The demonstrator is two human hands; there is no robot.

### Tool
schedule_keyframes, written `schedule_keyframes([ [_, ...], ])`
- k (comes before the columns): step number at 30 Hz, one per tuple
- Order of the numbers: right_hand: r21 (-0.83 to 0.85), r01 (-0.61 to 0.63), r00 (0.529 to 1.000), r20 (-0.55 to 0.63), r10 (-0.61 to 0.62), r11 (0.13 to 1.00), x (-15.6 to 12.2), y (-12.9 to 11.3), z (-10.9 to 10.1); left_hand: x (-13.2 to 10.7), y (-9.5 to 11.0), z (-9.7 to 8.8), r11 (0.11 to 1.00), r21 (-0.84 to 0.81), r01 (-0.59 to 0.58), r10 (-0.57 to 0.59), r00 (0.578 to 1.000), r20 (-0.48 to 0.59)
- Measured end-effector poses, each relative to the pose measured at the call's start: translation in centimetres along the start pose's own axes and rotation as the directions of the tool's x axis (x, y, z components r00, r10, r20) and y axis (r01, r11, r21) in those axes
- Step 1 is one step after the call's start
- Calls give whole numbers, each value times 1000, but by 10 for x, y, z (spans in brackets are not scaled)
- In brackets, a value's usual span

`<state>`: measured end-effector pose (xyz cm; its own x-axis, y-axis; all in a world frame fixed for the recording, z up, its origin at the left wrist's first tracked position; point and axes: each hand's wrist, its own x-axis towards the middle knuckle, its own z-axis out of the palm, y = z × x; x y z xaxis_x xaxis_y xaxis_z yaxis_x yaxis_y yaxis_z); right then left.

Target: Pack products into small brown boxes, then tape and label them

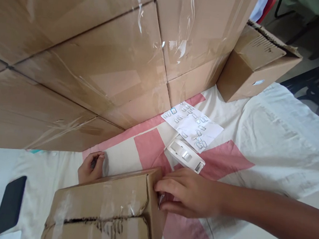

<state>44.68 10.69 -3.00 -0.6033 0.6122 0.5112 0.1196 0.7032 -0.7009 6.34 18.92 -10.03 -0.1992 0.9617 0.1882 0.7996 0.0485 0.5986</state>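
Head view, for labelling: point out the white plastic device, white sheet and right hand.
White plastic device (184,154): head view, middle of its casing.
White sheet (191,125): head view, near its centre.
Right hand (185,192): head view, back of the hand.

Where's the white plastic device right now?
Head view, just right of centre: the white plastic device lies on the pink-and-white cloth, between the right hand and the sheet of printed rectangles.
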Motion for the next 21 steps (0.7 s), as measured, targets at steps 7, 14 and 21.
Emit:
schedule_keyframes([
  [7,-8,-18,999,32,18,1000,0,-1,-2,-2,8,-3,999,28,-15,16,1000,-4],
  [14,-37,-9,998,54,11,999,-1,0,-1,-2,8,-3,999,32,-17,18,1000,-4],
  [21,-5,-10,999,51,11,1000,-1,0,-1,-2,10,-3,999,48,0,0,1000,1],
])
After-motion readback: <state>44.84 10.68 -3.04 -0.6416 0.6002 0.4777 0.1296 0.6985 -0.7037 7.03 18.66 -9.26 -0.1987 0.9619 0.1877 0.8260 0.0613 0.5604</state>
